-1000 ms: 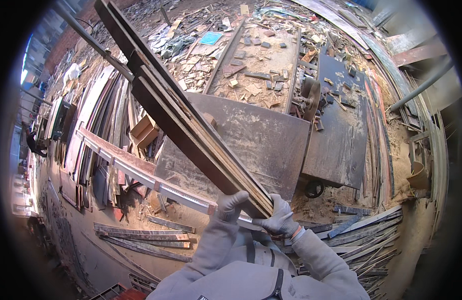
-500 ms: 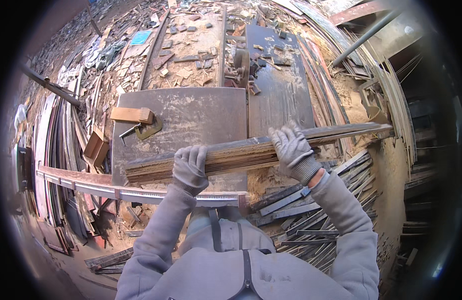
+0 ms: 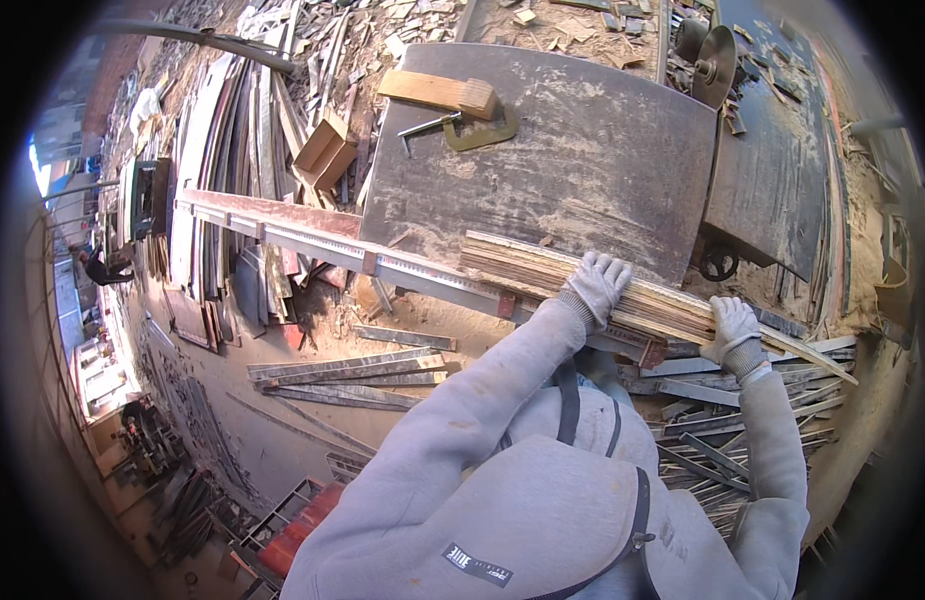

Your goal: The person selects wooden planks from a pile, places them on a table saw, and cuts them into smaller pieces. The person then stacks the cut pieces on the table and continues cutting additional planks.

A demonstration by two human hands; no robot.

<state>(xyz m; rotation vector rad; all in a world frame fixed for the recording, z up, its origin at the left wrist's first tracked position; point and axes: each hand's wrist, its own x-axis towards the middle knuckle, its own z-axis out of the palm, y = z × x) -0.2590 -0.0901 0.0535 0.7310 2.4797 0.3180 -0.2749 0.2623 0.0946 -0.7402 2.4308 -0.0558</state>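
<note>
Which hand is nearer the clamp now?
Left. In view, the left hand, on the boards, is below and right of the clamp; the right hand is farther right and lower.

A dusty, scrap-littered floor (image 3: 273, 455) — bright light (image 3: 43, 172) glaring at far left.

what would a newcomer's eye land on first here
Probably the stack of thin boards, gripped by the gloved left hand and right hand by the dark table's near edge. Next, perhaps, the round blade upright near its far right corner, then the green C-shaped clamp beside a wooden block at far left.
</note>
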